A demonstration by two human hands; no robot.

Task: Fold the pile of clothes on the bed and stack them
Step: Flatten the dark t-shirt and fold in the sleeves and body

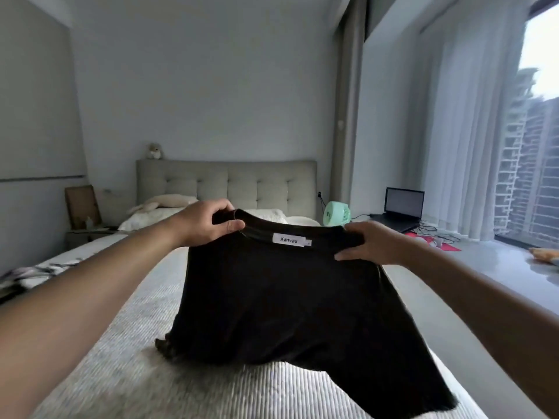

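A black T-shirt (pixel 281 300) with a white neck label hangs in the air over the bed (pixel 127 367). My left hand (pixel 205 223) grips its left shoulder beside the collar. My right hand (pixel 369 244) grips the right shoulder. The shirt hangs spread between both hands, and its lower hem trails down toward the grey ribbed bedspread. A crumpled patterned garment (pixel 33 275) lies at the bed's left edge.
Pillows (pixel 145 216) and a padded headboard (pixel 227 182) stand at the far end. A green fan (pixel 336 213), a laptop (pixel 403 207) and cables sit on the window ledge to the right. A small bedside table (pixel 87 234) is at the left.
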